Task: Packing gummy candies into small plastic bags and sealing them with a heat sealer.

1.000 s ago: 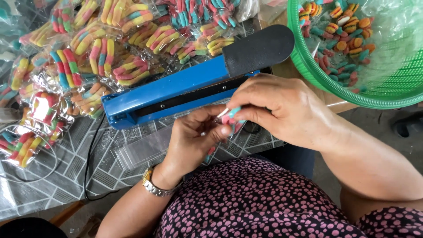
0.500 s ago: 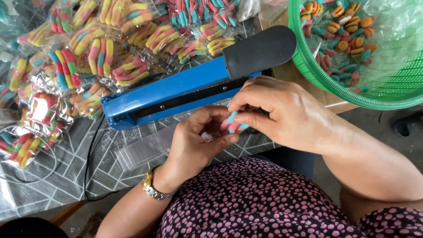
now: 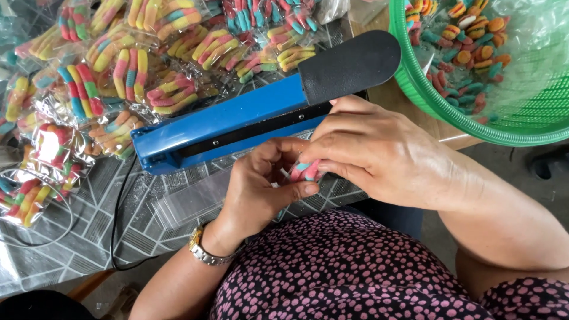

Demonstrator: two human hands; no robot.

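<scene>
In front of the blue heat sealer (image 3: 237,121), at the near edge of the table (image 3: 89,237), both hands meet over a small clutch of pink-and-teal gummy candies (image 3: 305,170). The right hand (image 3: 379,154) is closed round them, fingertips pinching; the left hand (image 3: 267,186) cups from below with thumb pressed along the front, probably holding a clear bag, though the film itself is hard to make out. Change since a second ago: the left-hand fingers have curled inward and the candies have shifted slightly lower and rightward — bundle looks more gathered. Sealer arm remains down, untouched. Filled candy bags (image 3: 136,65) lie heaped behind it; green basket (image 3: 450,121) of loose candies sits at right — well apart from the hands.
</scene>
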